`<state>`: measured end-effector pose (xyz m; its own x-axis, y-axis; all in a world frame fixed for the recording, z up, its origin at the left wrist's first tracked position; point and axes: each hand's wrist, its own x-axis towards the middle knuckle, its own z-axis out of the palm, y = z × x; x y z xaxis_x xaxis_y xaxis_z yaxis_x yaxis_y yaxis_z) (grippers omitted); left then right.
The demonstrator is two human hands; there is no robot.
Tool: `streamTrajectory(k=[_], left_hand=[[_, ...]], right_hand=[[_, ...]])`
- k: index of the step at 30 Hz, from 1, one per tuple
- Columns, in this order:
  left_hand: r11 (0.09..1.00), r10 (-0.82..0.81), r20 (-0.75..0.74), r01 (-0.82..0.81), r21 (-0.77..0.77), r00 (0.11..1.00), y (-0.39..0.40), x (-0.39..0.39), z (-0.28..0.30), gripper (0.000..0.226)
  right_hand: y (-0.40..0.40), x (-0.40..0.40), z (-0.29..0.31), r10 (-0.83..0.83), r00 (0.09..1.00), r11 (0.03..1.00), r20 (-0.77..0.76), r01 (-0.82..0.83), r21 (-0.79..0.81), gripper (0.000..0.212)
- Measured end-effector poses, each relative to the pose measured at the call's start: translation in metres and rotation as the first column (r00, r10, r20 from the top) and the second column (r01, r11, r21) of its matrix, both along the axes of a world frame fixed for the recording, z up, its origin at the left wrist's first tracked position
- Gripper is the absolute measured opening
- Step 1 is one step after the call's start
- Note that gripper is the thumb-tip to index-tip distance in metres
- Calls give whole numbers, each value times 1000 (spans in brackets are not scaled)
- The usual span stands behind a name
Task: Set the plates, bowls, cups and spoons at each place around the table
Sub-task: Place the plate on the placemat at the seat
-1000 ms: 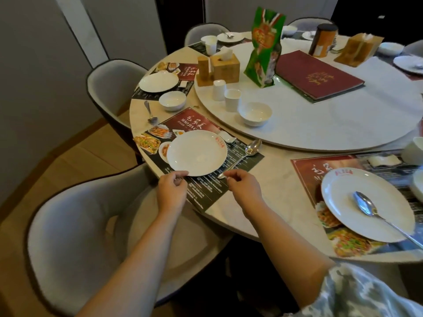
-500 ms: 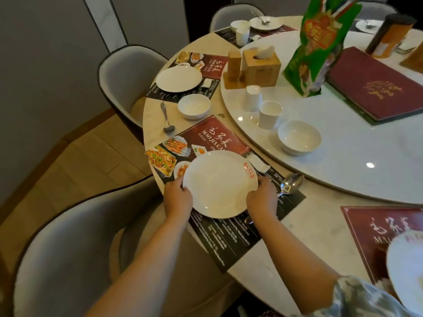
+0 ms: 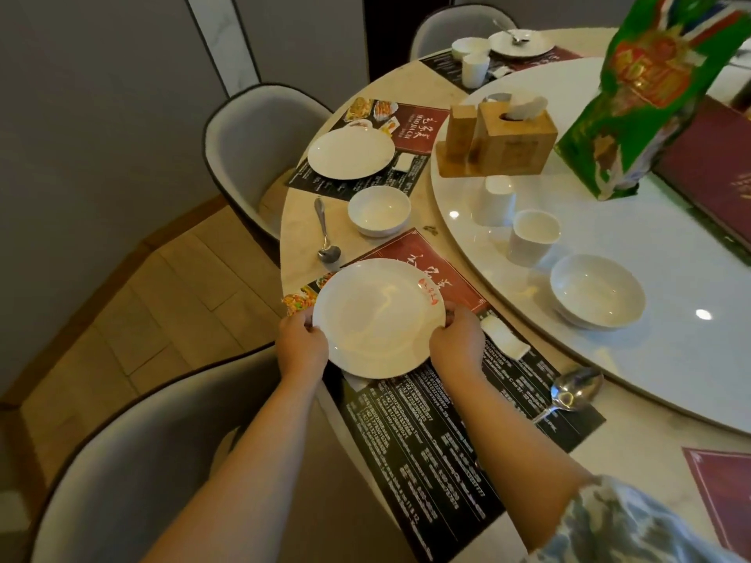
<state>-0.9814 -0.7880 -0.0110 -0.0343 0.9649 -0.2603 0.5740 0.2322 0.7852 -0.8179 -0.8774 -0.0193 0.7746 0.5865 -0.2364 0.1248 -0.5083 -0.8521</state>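
Observation:
A white plate (image 3: 376, 316) with a small red mark on its rim is over the near placemat (image 3: 443, 404). My left hand (image 3: 302, 345) grips its left edge and my right hand (image 3: 457, 345) grips its right edge. A steel spoon (image 3: 569, 394) lies on the mat's right end, beside a small white rest (image 3: 506, 337). On the turntable (image 3: 650, 339) stand a white bowl (image 3: 597, 290), a cup (image 3: 532, 235) and an upturned cup (image 3: 498, 199). At the place farther left lie a plate (image 3: 351, 153), a bowl (image 3: 379, 210) and a spoon (image 3: 325, 233).
A wooden tissue box (image 3: 512, 138), a green bag (image 3: 650, 91) and a dark red menu (image 3: 707, 168) are on the turntable. Grey chairs stand at the near place (image 3: 134, 461) and at the left place (image 3: 252, 144). A third setting (image 3: 520, 42) lies at the far side.
Both hands moved from the mat's near edge onto the plate's rim and hold it by both sides. The view has moved closer and leftward.

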Motion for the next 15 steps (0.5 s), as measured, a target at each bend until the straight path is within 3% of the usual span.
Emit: streamTrajectory(k=[11, 15], left_hand=[[996, -80, -15, 80, 26, 997, 5, 4, -3, 38], [980, -111, -76, 122, 155, 991, -12, 17, 5, 47]], right_hand=[[6, 2, 0, 15, 1000, 1000, 27, -15, -11, 40], [-12, 6, 9, 4, 1000, 999, 26, -5, 36, 38]])
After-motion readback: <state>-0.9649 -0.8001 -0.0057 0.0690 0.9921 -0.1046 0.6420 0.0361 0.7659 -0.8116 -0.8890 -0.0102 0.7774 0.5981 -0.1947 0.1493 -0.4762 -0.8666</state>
